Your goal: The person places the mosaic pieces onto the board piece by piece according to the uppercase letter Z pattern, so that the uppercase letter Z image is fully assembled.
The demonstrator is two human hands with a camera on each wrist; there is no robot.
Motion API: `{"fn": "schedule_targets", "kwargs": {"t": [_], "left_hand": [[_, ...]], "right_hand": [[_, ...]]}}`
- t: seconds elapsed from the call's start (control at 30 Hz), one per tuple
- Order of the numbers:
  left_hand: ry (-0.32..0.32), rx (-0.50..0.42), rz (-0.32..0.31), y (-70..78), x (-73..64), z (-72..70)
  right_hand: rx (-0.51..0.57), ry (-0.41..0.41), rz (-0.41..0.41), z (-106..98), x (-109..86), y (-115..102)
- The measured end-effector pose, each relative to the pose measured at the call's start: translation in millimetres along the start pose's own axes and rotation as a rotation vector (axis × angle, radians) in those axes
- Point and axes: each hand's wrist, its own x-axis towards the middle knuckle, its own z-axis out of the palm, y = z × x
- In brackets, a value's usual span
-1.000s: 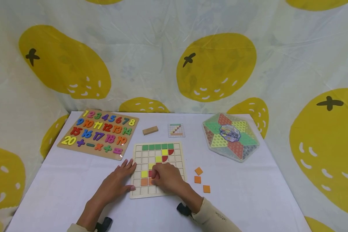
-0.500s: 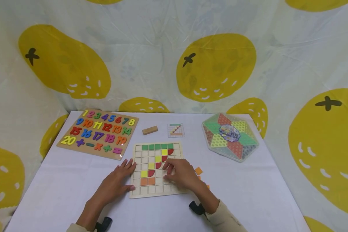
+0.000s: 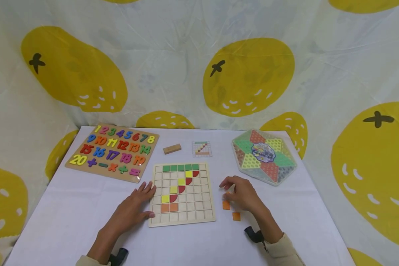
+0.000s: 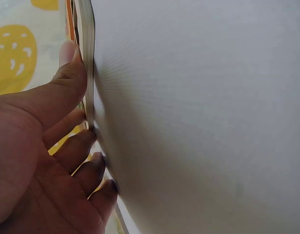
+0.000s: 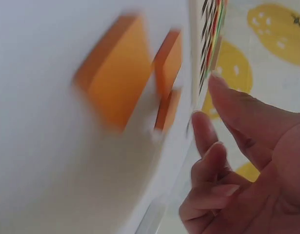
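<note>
My left hand (image 3: 136, 203) rests at the left edge of a wooden grid board (image 3: 199, 197), thumb and fingertips touching its rim. The left wrist view shows those fingers loosely spread along the board's side. My right hand (image 3: 241, 192) hovers over the table right of the board, fingers bent, thumb and fingertips apart with nothing between them. Below it lie loose orange square tiles (image 3: 226, 205), one partly covered by the hand; the right wrist view shows three orange tiles (image 5: 118, 73). On the board sit green tiles (image 3: 181, 168), yellow squares (image 3: 181, 181), red quarter-circles (image 3: 181, 189) and two orange squares (image 3: 169, 207).
A number board (image 3: 113, 151) lies at the back left. Behind the grid board are a small wooden block (image 3: 172, 149) and a printed pattern card (image 3: 202, 149). A hexagonal Chinese checkers set (image 3: 264, 157) lies at the back right. A fruit-print curtain (image 3: 173, 74) hangs behind the table.
My right hand has lifted off the orange tile in the lower row and moved right, over the loose tiles. My left hand has stayed at the board's edge.
</note>
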Motion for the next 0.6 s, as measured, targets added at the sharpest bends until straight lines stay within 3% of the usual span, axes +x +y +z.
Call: {"fn": "schedule_targets", "kwargs": {"t": [0.23, 0.6], "left_hand": [[-0.008, -0.002, 0.000, -0.4, 0.8, -0.2], [-0.011, 0.000, -0.003, 1.9, 0.1, -0.6]], "right_hand": [[-0.081, -0.033, 0.038, -3.5, 2.0, 12.5], [-0.054, -0.011, 0.025, 10.0, 9.7, 9.7]]}}
